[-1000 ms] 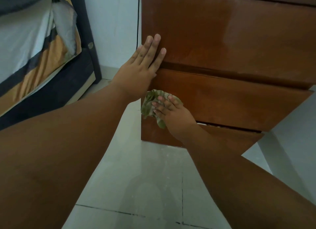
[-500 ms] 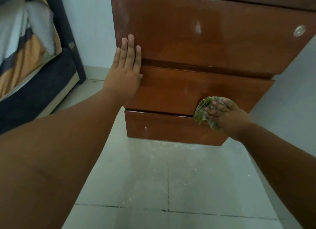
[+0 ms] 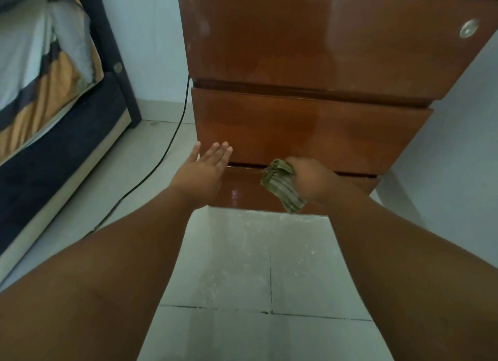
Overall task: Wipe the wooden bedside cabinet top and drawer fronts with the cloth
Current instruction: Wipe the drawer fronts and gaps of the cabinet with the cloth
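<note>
The wooden bedside cabinet (image 3: 310, 126) fills the upper middle, showing three glossy brown drawer fronts; its top is out of view. My right hand (image 3: 314, 179) is closed around a bunched green cloth (image 3: 281, 187) held against the bottom drawer front (image 3: 242, 189), near its upper edge. My left hand (image 3: 203, 172) is open with fingers together, hovering at the lower left corner of the middle drawer front, holding nothing. A round metal lock (image 3: 469, 28) sits at the right of the top drawer.
A bed (image 3: 54, 96) with striped bedding and a dark frame stands at the left. A black cable (image 3: 172, 134) runs down the wall and across the pale tiled floor (image 3: 242, 266). White walls flank the cabinet.
My left hand has come off the top drawer and dropped to the middle drawer's lower left corner. My right hand has moved the cloth down and left from the middle drawer onto the bottom drawer.
</note>
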